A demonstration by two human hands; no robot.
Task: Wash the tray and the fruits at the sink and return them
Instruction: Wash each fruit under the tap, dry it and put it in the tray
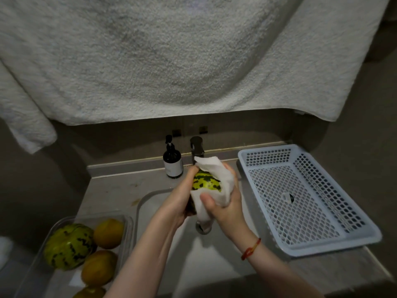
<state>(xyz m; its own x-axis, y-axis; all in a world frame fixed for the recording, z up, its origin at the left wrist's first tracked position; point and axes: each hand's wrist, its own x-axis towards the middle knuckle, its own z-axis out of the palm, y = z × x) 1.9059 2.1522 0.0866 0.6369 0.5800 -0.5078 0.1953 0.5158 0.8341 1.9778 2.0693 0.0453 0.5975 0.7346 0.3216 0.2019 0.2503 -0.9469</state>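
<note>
Both hands held a striped green melon point(206, 182) above the sink point(189, 254). The left hand point(182, 198) had its grip curled around the left side of the melon. The right hand point(223, 207) pressed a white paper towel point(217, 179) against the fruit, thumb on the towel. On the worktop at the left, a clear tray point(126, 231) carried another striped melon point(68, 246) and orange fruits point(108, 233). A white basket point(305, 201) stood at the right of the sink.
</note>
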